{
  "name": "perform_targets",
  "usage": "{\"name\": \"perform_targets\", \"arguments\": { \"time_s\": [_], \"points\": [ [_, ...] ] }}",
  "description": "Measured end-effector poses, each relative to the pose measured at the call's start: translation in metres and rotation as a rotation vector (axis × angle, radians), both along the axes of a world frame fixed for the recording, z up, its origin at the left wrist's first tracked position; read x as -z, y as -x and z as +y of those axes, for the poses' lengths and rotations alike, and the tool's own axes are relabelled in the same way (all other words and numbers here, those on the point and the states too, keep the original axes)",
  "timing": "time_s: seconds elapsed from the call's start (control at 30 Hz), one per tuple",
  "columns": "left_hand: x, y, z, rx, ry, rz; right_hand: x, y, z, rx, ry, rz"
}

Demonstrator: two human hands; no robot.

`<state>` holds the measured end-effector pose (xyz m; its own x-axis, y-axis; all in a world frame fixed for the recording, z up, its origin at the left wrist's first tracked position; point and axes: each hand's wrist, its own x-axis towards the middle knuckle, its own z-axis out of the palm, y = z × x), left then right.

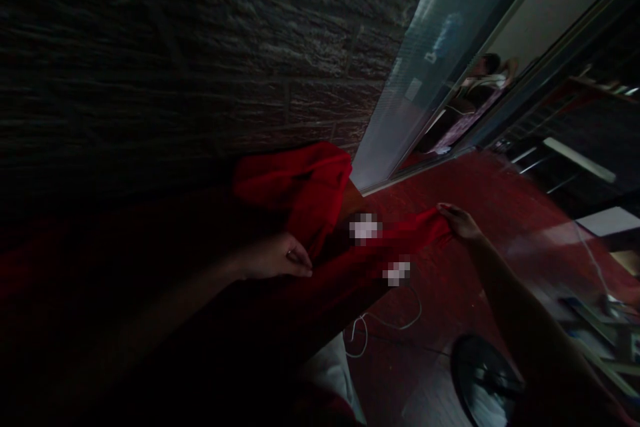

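Observation:
A long piece of red cloth (363, 260), perhaps a garment, stretches across the middle of the view. Its kind cannot be told in the dim light. My right hand (461, 221) pinches its far end and holds it out over the floor. Closer in, my left hand (280, 257) has its fingertips pressed together at the upper edge of the same cloth; a ring shows on one finger. Behind it, more red fabric (305, 180) lies bunched on a brown surface beside the wall. Two small patches on or near the cloth are blurred out.
A dark stone-block wall (250, 47) rises on the left, ending at a doorway where a person (485, 77) sits beyond. On the red floor (450, 280) are a white cord (410, 323) and a round fan-like object (483, 377). Furniture and clutter line the right side.

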<state>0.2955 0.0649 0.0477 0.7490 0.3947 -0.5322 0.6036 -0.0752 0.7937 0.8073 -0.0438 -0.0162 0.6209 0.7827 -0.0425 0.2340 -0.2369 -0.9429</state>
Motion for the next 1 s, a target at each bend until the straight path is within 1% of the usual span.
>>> {"name": "perform_targets", "arguments": {
  "time_s": [0.1,0.23,0.3,0.37,0.47,0.53,0.57,0.6,0.67,0.7,0.73,0.77,0.83,0.87,0.93,1.0],
  "points": [
    [-0.003,0.019,-0.003,0.013,0.011,0.034,0.009,0.000,0.003,-0.008,0.025,0.025],
    [-0.007,0.035,-0.006,0.037,-0.051,0.044,0.006,-0.005,0.006,-0.019,0.025,0.037],
    [-0.007,0.042,-0.006,0.035,-0.101,0.041,0.007,-0.004,0.010,-0.032,0.029,0.040],
    [-0.004,0.048,-0.007,0.034,-0.148,0.052,0.013,0.002,0.014,-0.049,0.034,0.041],
    [0.001,0.056,-0.009,0.069,-0.159,0.070,0.019,0.016,0.019,-0.066,0.010,0.028],
    [0.001,0.059,-0.011,0.102,-0.182,0.058,0.013,0.025,0.020,-0.059,-0.032,0.017],
    [0.000,0.057,-0.012,0.101,-0.221,0.044,0.004,0.028,0.020,-0.053,-0.055,0.012],
    [-0.002,0.053,-0.013,0.078,-0.279,0.026,-0.009,0.030,0.018,-0.047,-0.077,0.007],
    [-0.006,0.032,-0.016,-0.023,-0.419,-0.055,-0.045,0.038,0.011,-0.070,-0.103,-0.018],
    [-0.009,0.016,-0.017,-0.081,-0.488,-0.129,-0.066,0.043,0.006,-0.100,-0.108,-0.045],
    [-0.013,-0.005,-0.018,-0.130,-0.545,-0.224,-0.088,0.051,0.000,-0.178,-0.096,-0.090],
    [-0.017,-0.028,-0.020,-0.145,-0.595,-0.342,-0.109,0.060,-0.007,-0.264,-0.085,-0.153],
    [-0.028,-0.078,-0.025,-0.097,-0.630,-0.563,-0.147,0.084,-0.023,-0.396,-0.080,-0.279],
    [-0.034,-0.103,-0.028,-0.069,-0.647,-0.644,-0.162,0.098,-0.032,-0.453,-0.078,-0.328],
    [-0.047,-0.144,-0.035,-0.047,-0.689,-0.815,-0.183,0.126,-0.050,-0.498,-0.116,-0.470],
    [-0.057,-0.169,-0.042,-0.014,-0.679,-0.943,-0.193,0.152,-0.068,-0.476,-0.141,-0.673]
  ]
}}
